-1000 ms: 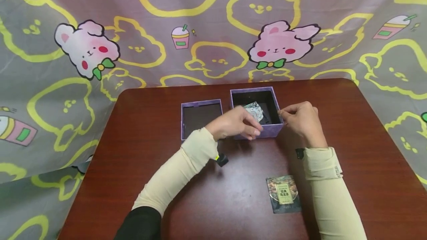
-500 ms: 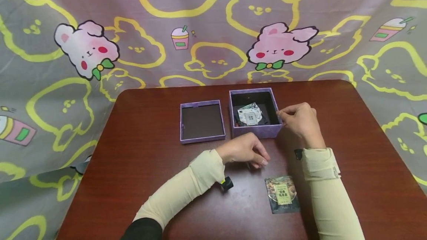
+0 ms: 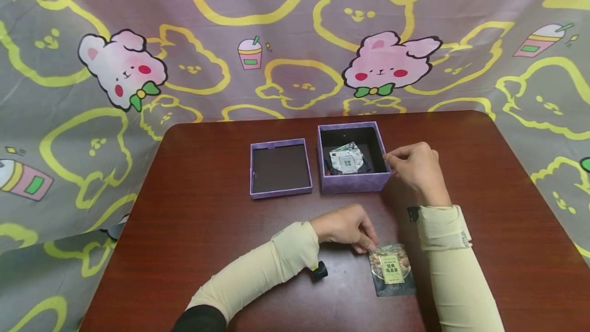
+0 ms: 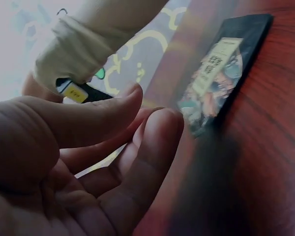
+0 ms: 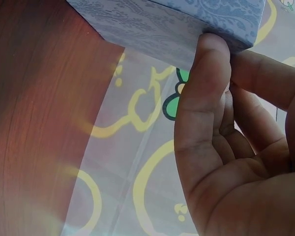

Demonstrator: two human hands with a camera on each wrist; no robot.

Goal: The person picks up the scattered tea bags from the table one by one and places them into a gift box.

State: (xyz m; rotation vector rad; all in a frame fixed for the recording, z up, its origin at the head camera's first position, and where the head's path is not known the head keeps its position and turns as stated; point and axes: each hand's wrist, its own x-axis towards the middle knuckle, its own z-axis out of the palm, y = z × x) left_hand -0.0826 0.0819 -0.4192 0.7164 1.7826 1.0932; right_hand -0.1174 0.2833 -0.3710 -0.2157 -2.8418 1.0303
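On the table lies a dark tea sachet [image 3: 392,272] with a pale label. My left hand [image 3: 348,227] hovers at its upper left corner, fingertips right at the edge in the head view. In the left wrist view the thumb and fingers of this hand [image 4: 103,147] are loosely curled with nothing between them, and the sachet [image 4: 216,69] lies beyond. My right hand [image 3: 417,170] pinches the right side of an uncovered purple box [image 3: 354,183] near its front corner. Inside the box rests a light-patterned sachet [image 3: 348,159], partly covering darker ones.
Left of the box lies its shallow purple lid [image 3: 280,196], dark inside facing up. The brown table [image 3: 198,229] ends at a printed curtain [image 3: 295,40] at the back. Black wrist cameras hang under both sleeves.
My left hand has drawn back from over the box toward me, down to the dark sachet's corner. The right hand stays at the box's side.
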